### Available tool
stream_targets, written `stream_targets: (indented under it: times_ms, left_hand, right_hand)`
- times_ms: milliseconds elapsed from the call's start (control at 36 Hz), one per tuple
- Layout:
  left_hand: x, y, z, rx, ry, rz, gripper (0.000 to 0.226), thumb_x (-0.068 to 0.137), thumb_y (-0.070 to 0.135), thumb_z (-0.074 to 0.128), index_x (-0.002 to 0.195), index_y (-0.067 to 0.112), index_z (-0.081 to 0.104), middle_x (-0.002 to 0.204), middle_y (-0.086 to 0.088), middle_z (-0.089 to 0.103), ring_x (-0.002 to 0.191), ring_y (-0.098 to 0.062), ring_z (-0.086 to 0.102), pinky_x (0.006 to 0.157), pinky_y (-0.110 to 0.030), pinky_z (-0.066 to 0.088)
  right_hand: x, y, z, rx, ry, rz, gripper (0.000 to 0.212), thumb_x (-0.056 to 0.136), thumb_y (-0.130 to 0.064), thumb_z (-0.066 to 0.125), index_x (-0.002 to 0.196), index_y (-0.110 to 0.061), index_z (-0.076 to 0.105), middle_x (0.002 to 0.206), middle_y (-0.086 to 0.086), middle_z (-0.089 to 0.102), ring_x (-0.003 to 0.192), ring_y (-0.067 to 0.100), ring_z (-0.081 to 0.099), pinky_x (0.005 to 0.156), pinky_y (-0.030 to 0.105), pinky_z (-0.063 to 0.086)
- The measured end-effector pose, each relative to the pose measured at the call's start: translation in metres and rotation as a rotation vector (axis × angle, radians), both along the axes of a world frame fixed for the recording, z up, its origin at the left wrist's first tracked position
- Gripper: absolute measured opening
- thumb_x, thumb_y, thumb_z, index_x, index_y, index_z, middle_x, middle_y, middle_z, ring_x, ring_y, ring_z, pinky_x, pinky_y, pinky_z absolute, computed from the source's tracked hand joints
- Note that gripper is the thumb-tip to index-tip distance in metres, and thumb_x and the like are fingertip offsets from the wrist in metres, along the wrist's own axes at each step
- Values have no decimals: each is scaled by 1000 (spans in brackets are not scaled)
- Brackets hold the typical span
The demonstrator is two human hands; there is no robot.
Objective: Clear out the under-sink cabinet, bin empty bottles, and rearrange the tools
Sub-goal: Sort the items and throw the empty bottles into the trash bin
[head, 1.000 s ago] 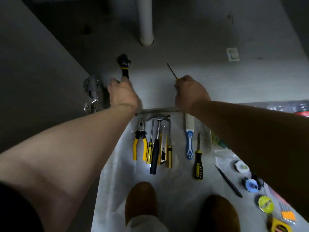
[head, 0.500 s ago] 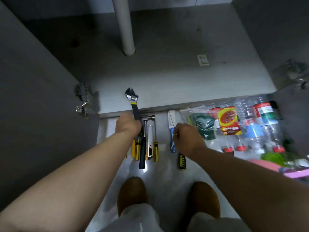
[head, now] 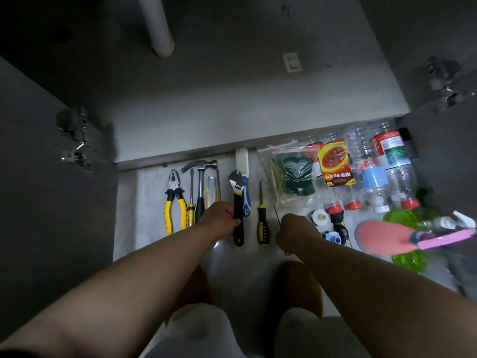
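My left hand (head: 222,216) grips the black handle of an adjustable wrench (head: 238,200), held low over the floor in the row of tools. Closed in my right hand (head: 294,232) is a thin small screwdriver (head: 276,214), its shaft pointing away from me. On the floor lie yellow pliers (head: 175,200), a hammer (head: 200,187), a blue-handled scraper (head: 244,187) and a black-and-yellow screwdriver (head: 262,220). Several empty plastic bottles (head: 371,171) lie to the right. The cabinet floor (head: 232,99) stands bare.
A white drain pipe (head: 158,29) rises at the cabinet's back. Open doors with hinges (head: 74,140) flank both sides. A plastic bag with green scourers (head: 294,177), a pink slipper (head: 387,237), a green bottle (head: 405,244) and small tape rolls (head: 333,228) crowd the right floor.
Both hands pulled back out of the cabinet toward me. The wrench came down from the cabinet edge into the tool row, beside the blue scraper; the thin screwdriver came along in my right hand.
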State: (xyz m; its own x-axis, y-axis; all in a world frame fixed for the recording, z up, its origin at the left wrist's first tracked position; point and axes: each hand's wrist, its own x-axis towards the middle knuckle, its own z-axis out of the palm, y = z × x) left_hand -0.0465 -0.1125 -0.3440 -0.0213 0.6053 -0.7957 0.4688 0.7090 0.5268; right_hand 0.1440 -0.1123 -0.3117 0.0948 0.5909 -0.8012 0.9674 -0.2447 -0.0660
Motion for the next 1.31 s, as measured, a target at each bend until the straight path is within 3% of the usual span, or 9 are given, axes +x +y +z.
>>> stream_targets:
  times_ms: [222,472,611,694,889,972,1028,1111,1306]
  left_hand:
    - [-3,-1,-20,95,185,-135,25,91,22,71,76,31,52,82,10,58,84,-14,59,64,-25,43]
    - [-6,-3,-19,60,321,-212,22,96,21,65,116,12,62,122,-4,64,105,-20,60,77,-25,43]
    - [-8,0,-14,26,358,-215,27,95,20,67,116,3,64,121,-11,66,112,-26,63,80,-30,48]
    - [-7,2,-10,24,363,-252,31,95,21,68,118,1,64,119,-14,67,110,-27,64,75,-28,47]
    - [-3,27,27,72,362,-471,36,92,23,71,120,2,60,121,-14,63,109,-27,63,76,-32,51]
    - [8,48,67,123,275,-630,37,93,27,70,123,5,66,127,-9,62,115,-24,61,93,-33,53]
    - [14,63,92,164,216,-701,28,94,25,69,118,11,70,122,-4,64,109,-19,61,86,-27,52]
    - [35,86,129,253,182,-791,24,96,22,67,117,13,68,111,-2,66,90,-12,59,64,-21,45]
    - [97,129,173,483,301,-1044,29,100,27,60,126,14,63,125,-7,64,113,-25,59,81,-27,40]
  right_hand:
    - [-10,7,-11,26,-1,-63,21,87,-22,65,105,-19,54,108,6,61,106,27,63,83,35,51]
    - [-9,12,-9,-66,33,-3,19,87,-24,67,86,-15,50,96,6,61,95,26,68,78,35,57]
    - [-9,19,-1,-157,56,55,12,92,-15,58,84,-7,54,77,10,64,54,17,65,49,24,55]
    - [-13,22,6,-250,82,110,15,96,-12,55,96,1,62,83,13,72,58,17,69,42,20,51]
    - [-16,55,51,-302,208,225,29,100,-21,55,116,2,65,104,18,72,68,18,67,47,20,49]
    - [-5,79,85,-160,244,242,28,100,-21,53,113,0,67,104,18,73,83,27,74,55,25,53]
    - [5,93,105,-59,254,247,26,100,-20,52,109,-1,67,101,17,74,84,30,74,58,29,54]
    - [36,105,138,88,186,256,22,100,-20,52,101,-3,66,94,16,72,83,32,71,62,27,50]
    - [115,103,164,123,-63,211,30,99,-20,50,117,-4,68,114,16,69,95,31,71,83,37,59]
